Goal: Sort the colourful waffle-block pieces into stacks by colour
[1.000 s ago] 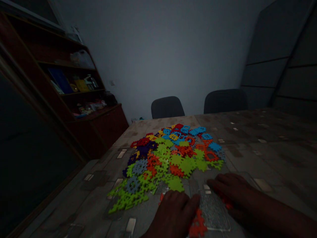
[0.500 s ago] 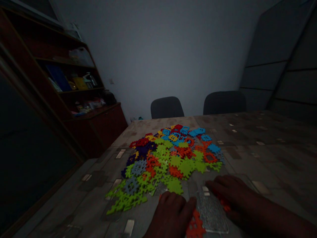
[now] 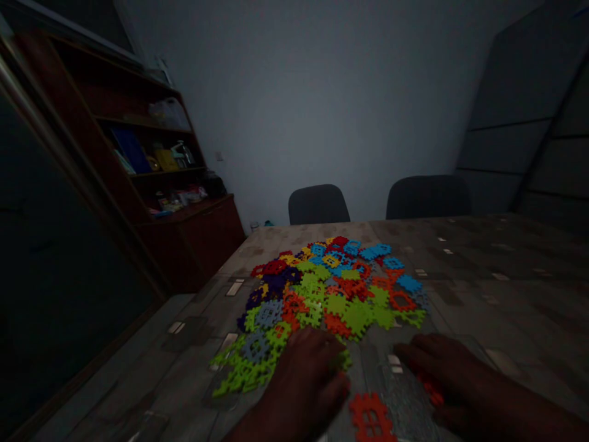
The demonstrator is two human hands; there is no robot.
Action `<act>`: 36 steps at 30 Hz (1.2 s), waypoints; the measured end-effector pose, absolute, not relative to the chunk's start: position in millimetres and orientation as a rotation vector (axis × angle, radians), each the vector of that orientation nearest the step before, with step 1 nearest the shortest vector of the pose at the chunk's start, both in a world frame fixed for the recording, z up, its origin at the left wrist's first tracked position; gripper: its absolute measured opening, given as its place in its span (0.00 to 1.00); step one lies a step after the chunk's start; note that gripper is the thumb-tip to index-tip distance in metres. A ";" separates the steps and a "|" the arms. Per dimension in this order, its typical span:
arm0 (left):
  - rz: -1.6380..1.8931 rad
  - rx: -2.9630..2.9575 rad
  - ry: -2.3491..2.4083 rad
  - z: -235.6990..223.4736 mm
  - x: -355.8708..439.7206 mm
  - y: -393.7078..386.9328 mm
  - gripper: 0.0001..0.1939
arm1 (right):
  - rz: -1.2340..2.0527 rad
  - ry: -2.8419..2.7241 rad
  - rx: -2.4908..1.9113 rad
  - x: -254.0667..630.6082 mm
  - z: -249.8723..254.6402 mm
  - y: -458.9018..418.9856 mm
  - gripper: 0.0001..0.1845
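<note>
Pieces of interlocking plastic, notched along their edges, lie in a loose, overlapping pile (image 3: 313, 285) on the patterned surface (image 3: 464, 301). Light green and orange-red pieces fill much of the near and middle part, dark purple ones sit along the left side, and blue, red and yellow ones gather toward the far end. Two grey pieces lie at the left, the nearer grey piece (image 3: 255, 348) resting among green ones.

The left hand (image 3: 306, 371) is over the near edge of the pile, back upward, its fingers bent and pointing to the right. Part of a light green piece (image 3: 345, 359) shows just past them. Their undersides are hidden, so I cannot tell how far they are open or whether they hold anything. Just to the right of this hand, nearer the wearer, an orange-red window piece (image 3: 372, 418) with a cross-barred opening lies by itself on the surface, apart from the pile.

The right hand (image 3: 453, 374) rests low at the right, well apart from the left one. A red piece (image 3: 432, 391) shows between its fingers and thumb, which are spread part way; whether it is gripped or merely covered, I cannot tell.

Beyond the far edge stand two dark chairs (image 3: 318, 204).
</note>
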State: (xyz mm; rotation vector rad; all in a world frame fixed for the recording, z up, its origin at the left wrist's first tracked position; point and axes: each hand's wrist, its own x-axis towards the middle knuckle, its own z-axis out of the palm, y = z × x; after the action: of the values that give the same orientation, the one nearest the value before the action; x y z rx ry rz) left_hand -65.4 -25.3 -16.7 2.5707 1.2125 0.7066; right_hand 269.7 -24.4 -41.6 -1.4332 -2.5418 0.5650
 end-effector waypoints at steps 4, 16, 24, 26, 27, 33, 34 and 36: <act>0.754 2.518 1.633 -7.9 -107.1 16.3 0.12 | 0.546 -2.542 -1.467 276.9 -52.6 -20.8 0.46; 0.583 2.446 1.836 -4.2 -116.2 45.9 0.26 | 0.457 -2.429 -1.540 295.2 -84.6 -16.3 0.46; 0.566 2.439 1.788 -10.0 -112.4 45.1 0.26 | 0.557 -2.460 -1.550 294.0 -80.9 -11.0 0.48; 0.579 2.446 1.761 -12.9 -112.9 44.1 0.25 | 0.540 -2.431 -1.544 292.8 -80.6 -11.7 0.47; 0.591 2.450 1.750 -14.3 -113.2 43.6 0.24 | 0.534 -2.416 -1.547 292.9 -80.8 -12.2 0.47; 0.724 2.477 1.656 -20.2 -117.4 41.1 0.19 | 0.582 -2.416 -1.559 295.0 -81.9 -14.9 0.47; 0.750 2.484 1.630 -20.4 -117.9 40.3 0.19 | 0.566 -2.405 -1.565 294.2 -81.1 -15.6 0.47; 0.801 2.496 1.575 -20.1 -118.0 37.8 0.18 | 0.536 -2.400 -1.557 291.4 -77.9 -17.4 0.47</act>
State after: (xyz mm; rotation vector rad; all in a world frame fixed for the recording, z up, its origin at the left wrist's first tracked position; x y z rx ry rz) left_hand -118.0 37.8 -20.1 2.4957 1.5747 0.8013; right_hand 291.4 -17.4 -77.9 -1.5573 -2.4002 0.5362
